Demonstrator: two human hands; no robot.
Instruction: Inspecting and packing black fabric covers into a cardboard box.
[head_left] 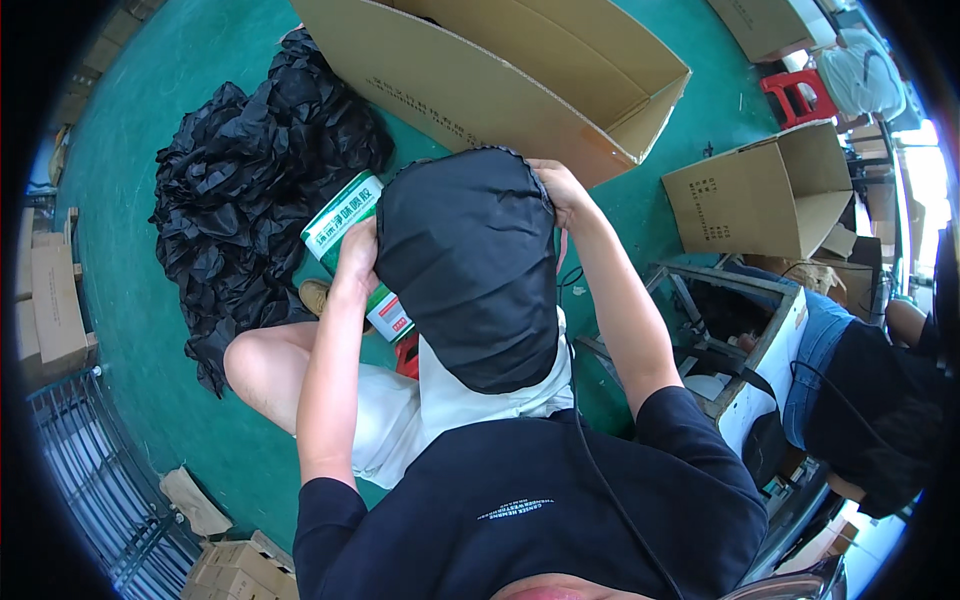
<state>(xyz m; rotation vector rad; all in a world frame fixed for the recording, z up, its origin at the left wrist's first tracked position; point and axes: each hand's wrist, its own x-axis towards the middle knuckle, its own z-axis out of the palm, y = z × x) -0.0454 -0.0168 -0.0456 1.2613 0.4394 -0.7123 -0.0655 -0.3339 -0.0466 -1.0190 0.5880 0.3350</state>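
A rounded black cloth cover (465, 270) with a gathered edge lies over my lap, its broad end away from me. Whatever is inside or under it is hidden. My left hand (360, 256) is closed on the cover's left edge. At its upper right edge, my right hand (562, 190) grips the gathered rim with bent fingers. Just beyond my left hand stands a green and white can (340, 212), partly hidden by that hand and the cover. A heap of crumpled black cloth (250, 160) lies on the floor to the left.
A long open cardboard box (480, 90) stands close ahead. On the right are a smaller open carton (745, 195), a red stool (798, 98) and a white-framed bench (745, 330). Another person (860, 390) works beside it. A metal rack (95, 470) is at lower left.
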